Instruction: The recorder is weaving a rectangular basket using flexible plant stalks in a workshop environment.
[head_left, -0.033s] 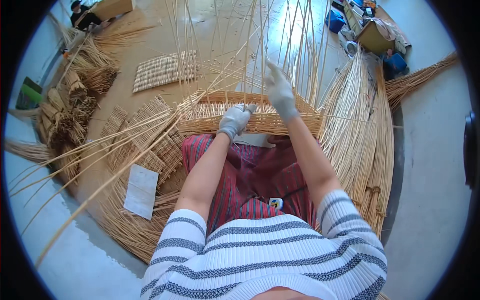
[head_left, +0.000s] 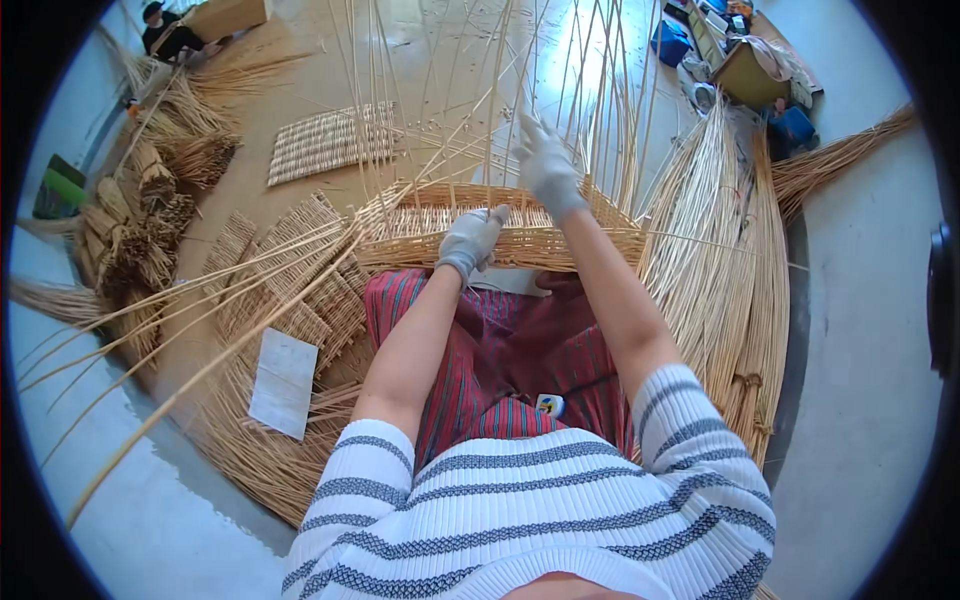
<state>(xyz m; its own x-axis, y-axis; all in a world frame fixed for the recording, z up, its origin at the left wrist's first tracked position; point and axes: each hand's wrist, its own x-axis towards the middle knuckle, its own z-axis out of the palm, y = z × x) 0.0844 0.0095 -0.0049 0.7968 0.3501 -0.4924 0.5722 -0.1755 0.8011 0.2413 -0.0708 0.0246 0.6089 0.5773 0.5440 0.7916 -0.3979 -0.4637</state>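
at the near wall of the basket [head_left: 590, 245], the left hand [head_left: 472, 240] has its grip closed on the weave, thumb toward the inside, much as in the earlier frame. the right hand [head_left: 548, 170] has shifted a little leftward and farther from the body since then; its grip is released, fingers spread, above the basket's right half and among the upright canes [head_left: 497, 80]. whether a fingertip touches a cane, i cannot tell. the basket lies where it did, just beyond the red striped cloth [head_left: 460, 390] over the knees, its long canes [head_left: 190, 388] trailing to the lower left. a small tape measure [head_left: 550, 405] rests on the cloth, as before.

the floor [head_left: 290, 85] is tan and littered with scraps, with a bright glare at the top. on it lie a flat woven mat [head_left: 333, 145], a heap of woven panels [head_left: 310, 270] and a white sheet [head_left: 283, 383]. tied bundles [head_left: 130, 225] crowd the left; a pale sheaf [head_left: 705, 230] fans out on the right, near a blue bin [head_left: 670, 42]. a person [head_left: 170, 35] sits at the upper left.
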